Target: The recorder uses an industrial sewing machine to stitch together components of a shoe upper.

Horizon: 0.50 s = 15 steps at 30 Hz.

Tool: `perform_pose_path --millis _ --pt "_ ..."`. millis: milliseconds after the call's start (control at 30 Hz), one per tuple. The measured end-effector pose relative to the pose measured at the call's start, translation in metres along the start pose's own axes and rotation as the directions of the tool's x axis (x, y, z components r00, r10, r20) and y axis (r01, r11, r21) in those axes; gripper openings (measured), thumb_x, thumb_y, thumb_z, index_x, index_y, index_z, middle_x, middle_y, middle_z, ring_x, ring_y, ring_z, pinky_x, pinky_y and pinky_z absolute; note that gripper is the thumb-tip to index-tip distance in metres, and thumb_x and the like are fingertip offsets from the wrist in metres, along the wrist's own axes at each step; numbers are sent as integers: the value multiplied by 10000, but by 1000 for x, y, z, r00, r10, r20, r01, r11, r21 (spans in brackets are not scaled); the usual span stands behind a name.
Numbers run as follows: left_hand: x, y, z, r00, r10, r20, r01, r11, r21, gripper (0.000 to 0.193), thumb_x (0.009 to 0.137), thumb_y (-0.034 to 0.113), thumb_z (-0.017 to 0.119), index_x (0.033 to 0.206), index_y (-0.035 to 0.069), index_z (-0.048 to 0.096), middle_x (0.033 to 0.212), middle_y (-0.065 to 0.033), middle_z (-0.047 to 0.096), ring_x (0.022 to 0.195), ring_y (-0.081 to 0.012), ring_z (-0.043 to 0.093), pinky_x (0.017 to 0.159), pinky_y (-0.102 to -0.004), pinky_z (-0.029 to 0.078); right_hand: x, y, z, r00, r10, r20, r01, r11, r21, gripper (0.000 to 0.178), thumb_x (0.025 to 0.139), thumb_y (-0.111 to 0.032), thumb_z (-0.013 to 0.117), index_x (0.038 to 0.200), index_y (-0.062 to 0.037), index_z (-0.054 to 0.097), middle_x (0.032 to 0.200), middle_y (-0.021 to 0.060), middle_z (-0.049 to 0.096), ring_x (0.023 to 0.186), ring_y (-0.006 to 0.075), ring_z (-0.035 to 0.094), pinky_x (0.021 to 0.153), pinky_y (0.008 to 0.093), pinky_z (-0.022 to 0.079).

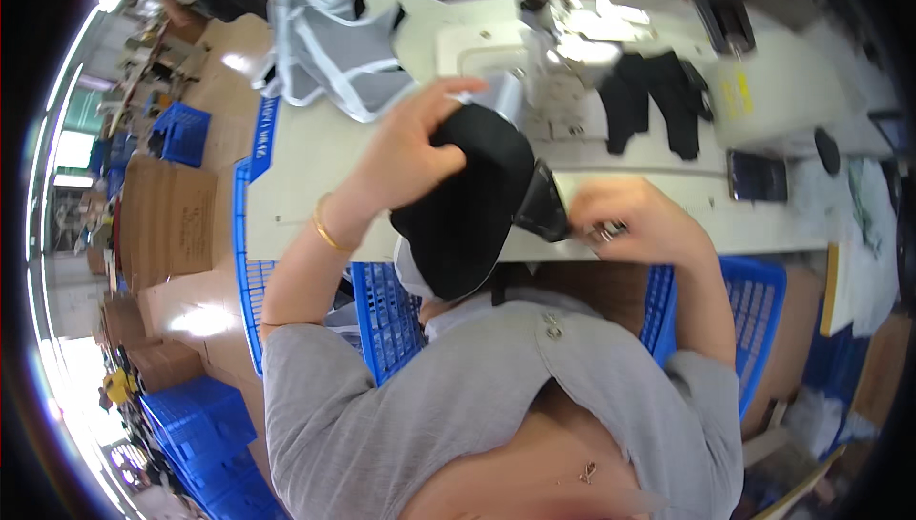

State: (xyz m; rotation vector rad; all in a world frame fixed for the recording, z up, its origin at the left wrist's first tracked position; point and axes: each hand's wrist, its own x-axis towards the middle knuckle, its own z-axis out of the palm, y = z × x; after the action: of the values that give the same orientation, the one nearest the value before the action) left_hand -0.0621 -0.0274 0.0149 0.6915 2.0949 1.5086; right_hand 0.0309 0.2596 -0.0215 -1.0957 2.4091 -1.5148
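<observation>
My left hand (415, 143) grips a black, cup-shaped piece of fabric (472, 200), with the thumb across its face and the fingers behind its upper edge. The piece hangs over the table's front edge, and some white material shows beneath its lower left side. At its right side is a smaller, slightly shiny black piece (542, 203). The fingers of my right hand (634, 219) are curled beside this smaller piece. A small metallic thing (609, 230) shows among them, too blurred to name. Whether the fingertips also pinch the black piece cannot be made out.
A sewing machine (730, 19) stands at the back right of the white table (305, 172). Black fabric pieces (658, 100) and a phone (757, 176) lie nearby. A grey and white mesh garment (334, 52) lies at the far left. Blue crates (386, 305) stand below the front edge.
</observation>
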Motion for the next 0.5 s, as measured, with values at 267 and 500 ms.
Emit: perform_pose_path --millis 267,500 --pt "-6 1 61 980 198 19 -190 907 377 534 739 -24 547 1253 56 427 766 -184 621 750 -392 617 638 -439 448 25 -8 47 789 279 -547 -246 960 135 398 761 0 740 1140 -14 617 988 64 631 864 148 588 799 275 480" --pt "-10 -10 57 991 113 -66 -92 961 259 486 740 -27 561 1204 34 434 693 -75 640 672 -257 617 638 -354 448 38 -2 56 801 124 -586 -153 988 0 324 768 -32 753 1056 -8 607 942 79 655 890 184 617 817 295 482"
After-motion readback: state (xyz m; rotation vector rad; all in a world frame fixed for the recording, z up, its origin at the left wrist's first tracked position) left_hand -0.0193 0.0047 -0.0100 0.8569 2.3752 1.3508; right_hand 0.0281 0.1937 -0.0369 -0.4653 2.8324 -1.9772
